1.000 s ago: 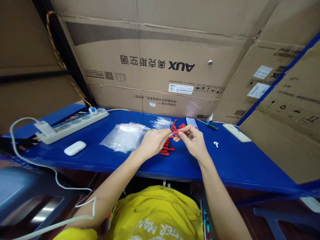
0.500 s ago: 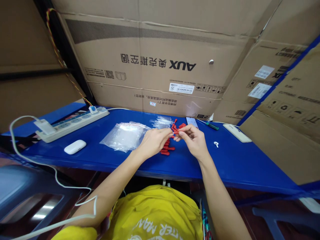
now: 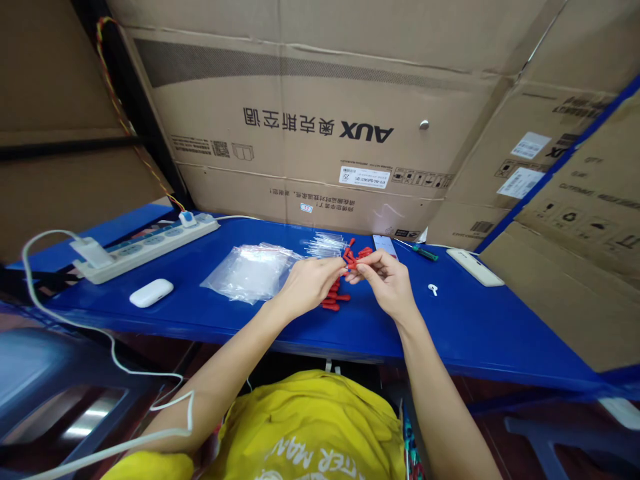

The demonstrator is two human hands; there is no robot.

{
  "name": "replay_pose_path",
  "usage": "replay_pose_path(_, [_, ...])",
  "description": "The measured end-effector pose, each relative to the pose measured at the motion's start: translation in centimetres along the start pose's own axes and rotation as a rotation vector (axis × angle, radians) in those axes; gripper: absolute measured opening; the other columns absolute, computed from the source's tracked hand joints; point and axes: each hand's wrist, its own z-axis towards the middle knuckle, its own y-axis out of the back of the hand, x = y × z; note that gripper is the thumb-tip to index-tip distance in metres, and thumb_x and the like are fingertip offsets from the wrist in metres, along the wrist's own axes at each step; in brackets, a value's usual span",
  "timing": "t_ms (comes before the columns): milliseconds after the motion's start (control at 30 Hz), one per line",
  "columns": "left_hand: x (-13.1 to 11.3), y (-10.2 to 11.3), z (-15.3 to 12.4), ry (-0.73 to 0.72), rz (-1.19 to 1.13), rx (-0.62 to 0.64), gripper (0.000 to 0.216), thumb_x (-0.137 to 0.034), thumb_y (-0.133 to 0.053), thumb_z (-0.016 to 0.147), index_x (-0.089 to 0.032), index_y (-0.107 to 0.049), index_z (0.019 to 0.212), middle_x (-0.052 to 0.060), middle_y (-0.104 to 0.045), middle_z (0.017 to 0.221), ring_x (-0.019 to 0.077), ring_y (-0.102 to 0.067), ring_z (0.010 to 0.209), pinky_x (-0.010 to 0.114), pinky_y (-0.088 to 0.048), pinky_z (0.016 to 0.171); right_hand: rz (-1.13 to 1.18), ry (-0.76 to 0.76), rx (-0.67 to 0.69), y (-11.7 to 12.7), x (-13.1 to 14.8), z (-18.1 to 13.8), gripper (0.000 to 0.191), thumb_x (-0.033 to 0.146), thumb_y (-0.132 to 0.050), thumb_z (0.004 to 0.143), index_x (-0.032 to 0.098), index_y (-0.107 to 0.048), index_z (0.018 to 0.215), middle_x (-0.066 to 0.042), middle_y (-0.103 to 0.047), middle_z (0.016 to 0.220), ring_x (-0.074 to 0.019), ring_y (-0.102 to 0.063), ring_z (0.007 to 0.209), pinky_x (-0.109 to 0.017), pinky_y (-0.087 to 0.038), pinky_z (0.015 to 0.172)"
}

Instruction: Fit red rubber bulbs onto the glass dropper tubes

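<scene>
My left hand (image 3: 310, 283) and my right hand (image 3: 385, 280) meet over the blue table (image 3: 210, 313), fingertips pinched together on a small red piece (image 3: 351, 265). Whether the left fingers grip the same piece or another small part is too small to make out. Several more red pieces (image 3: 333, 298) lie on the table just under my hands, and a few others (image 3: 363, 252) behind them. A bundle of thin clear tubes (image 3: 325, 244) lies just beyond. A pile of clear plastic bags (image 3: 253, 271) sits left of my left hand.
A white power strip (image 3: 145, 247) with a plugged charger and cable lies at the far left, a white earbud case (image 3: 151, 293) in front of it. A green screwdriver (image 3: 425, 253), a white phone (image 3: 474, 266) and a single earbud (image 3: 433, 289) lie at the right. Cardboard boxes (image 3: 320, 127) wall the back.
</scene>
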Motion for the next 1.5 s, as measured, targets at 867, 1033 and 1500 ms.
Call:
replay_pose_path(867, [0.0,-0.1,-0.1,-0.034,-0.079,-0.017,0.033,-0.03,-0.039,0.114,-0.02,-0.062,0.092,0.003,-0.071,0.079,0.0174,-0.066,0.071,0.027,-0.038,0.065,0.035,-0.018,-0.011,0.1,0.3,-0.1,0.033,0.052,-0.088,0.087,0.021,-0.076,0.09,-0.006,-0.083,0.08,-0.025,-0.083,0.071,-0.043,-0.074,0.073])
replay_pose_path(1033, [0.1,-0.2,-0.2,-0.049,-0.095,-0.02,0.034,-0.031,-0.039,0.114,-0.02,-0.061,0.089,0.002,-0.068,0.076,0.0162,-0.064,0.069,0.026,-0.037,0.064,0.032,-0.025,0.013,0.2,0.3,-0.1,0.035,0.052,-0.087,0.087,0.019,-0.076,0.09,-0.006,-0.083,0.078,-0.0245,-0.083,0.07,-0.04,-0.074,0.072])
replay_pose_path(1500, [-0.9,-0.3,0.4,0.193,-0.6,-0.033,0.037,-0.041,-0.039,0.114,-0.02,-0.056,0.088,-0.001,-0.058,0.072,0.015,-0.053,0.064,0.026,-0.04,0.064,0.021,-0.075,-0.023,-0.7,-0.3,0.4,0.037,0.044,-0.087,0.086,0.023,-0.074,0.113,0.0,-0.073,0.083,-0.0157,-0.068,0.068,-0.029,-0.058,0.062])
